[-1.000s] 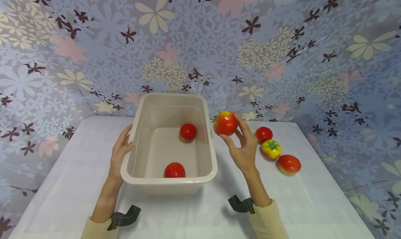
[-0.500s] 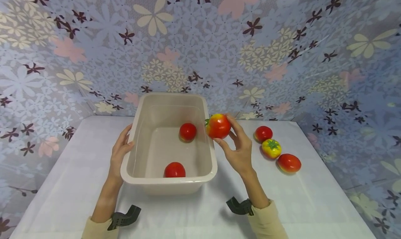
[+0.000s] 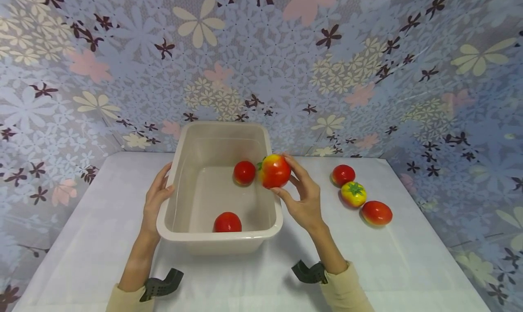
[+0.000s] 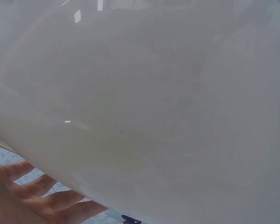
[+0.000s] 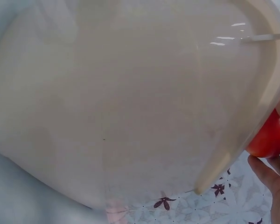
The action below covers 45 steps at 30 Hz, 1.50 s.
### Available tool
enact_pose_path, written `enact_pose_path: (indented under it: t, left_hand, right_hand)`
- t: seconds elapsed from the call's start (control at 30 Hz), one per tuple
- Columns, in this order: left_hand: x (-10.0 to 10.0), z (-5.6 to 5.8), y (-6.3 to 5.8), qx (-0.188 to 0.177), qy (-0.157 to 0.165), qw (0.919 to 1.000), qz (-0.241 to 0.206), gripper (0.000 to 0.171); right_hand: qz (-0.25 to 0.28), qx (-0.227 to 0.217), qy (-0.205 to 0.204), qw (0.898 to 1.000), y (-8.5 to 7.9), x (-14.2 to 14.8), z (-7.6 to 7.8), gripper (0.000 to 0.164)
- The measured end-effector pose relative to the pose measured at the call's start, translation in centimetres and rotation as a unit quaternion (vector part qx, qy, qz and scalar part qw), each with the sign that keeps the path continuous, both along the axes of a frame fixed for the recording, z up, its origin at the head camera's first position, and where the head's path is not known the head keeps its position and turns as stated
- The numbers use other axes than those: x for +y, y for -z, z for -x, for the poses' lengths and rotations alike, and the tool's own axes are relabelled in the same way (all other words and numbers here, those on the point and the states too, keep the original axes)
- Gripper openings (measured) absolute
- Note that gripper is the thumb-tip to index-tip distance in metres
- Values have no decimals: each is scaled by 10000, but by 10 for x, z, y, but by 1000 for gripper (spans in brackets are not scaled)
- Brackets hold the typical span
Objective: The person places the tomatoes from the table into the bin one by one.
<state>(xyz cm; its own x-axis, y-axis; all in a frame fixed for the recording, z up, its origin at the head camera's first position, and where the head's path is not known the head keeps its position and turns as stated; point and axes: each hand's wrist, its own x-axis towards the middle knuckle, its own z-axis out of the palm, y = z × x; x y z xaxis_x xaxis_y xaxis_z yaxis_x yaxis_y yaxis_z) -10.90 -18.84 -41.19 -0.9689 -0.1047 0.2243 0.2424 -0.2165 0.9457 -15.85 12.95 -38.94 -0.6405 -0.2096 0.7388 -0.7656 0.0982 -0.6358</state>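
My right hand [image 3: 304, 203] pinches a shiny red-and-yellow tomato [image 3: 275, 171] between thumb and fingers, over the right rim of a beige plastic tub [image 3: 218, 235]. The tomato's green leafy top points left, into the tub. In the right wrist view, the red tomato [image 5: 269, 135] and the fingertips show beyond the tub's rim. My left hand [image 3: 155, 200] holds the tub's left side, thumb on the rim and fingers along the outer wall. Spread left fingers [image 4: 60, 200] show beside the pale wall in the left wrist view. Inside the tub lie two red tomatoes, one farther back [image 3: 244, 172] and one near the front [image 3: 228, 222].
To the right on the white table [image 3: 408, 266] lie a small red tomato [image 3: 343, 175], a yellow tomato [image 3: 353, 194] with a green star-shaped top, and a longer red fruit [image 3: 377, 213]. A flower-patterned backdrop [image 3: 261, 66] rises behind and at the sides.
My right hand has carried the tomato leftward and slightly nearer, from beside the tub to over its right rim. The left hand and the tub have stayed in place.
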Motion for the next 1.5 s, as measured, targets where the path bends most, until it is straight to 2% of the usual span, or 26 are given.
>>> enact_pose_path:
  t: [0.33, 0.7, 0.97, 1.5]
  left_hand:
    - [0, 0, -1, -9, 17, 10000, -32, 51]
    - [-2, 2, 0, -90, -4, 9999, -76, 52]
    - [-5, 7, 0, -63, 74, 9999, -63, 52]
    - [-4, 8, -3, -126, 82, 9999, -1, 52]
  right_hand:
    - [35, 43, -240, 9997, 4, -3, 1, 64]
    - [-195, 29, -204, 9996, 9, -10, 4, 70]
    - [-313, 219, -191, 9991, 9, -12, 8, 69]
    - [-546, -128, 47, 9984, 10, -7, 10, 72]
